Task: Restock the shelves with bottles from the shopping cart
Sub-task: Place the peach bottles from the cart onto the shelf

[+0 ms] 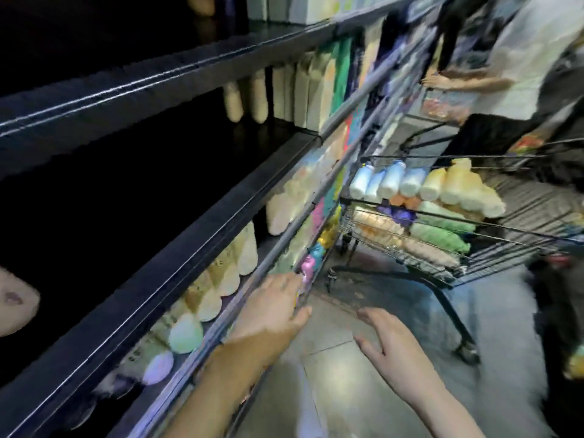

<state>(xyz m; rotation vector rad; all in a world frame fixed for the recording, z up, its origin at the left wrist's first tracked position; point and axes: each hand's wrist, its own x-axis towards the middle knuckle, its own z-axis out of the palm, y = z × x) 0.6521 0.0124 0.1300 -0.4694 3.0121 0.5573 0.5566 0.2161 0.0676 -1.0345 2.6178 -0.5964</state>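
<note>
Both your left hand and right hand are empty and open, so reach ahead to the shopping cart for another bottle.

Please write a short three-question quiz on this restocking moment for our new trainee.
1. True or false: the right hand is holding a bottle.
2. Which bottles lie on top at the shelf end of the shopping cart? A) white and blue bottles B) red ones C) black ones
3. Fill in: the left hand is at the front edge of a ____.

Key: 1. False, it is open and holds nothing. 2. A. 3. Shelf.
</note>
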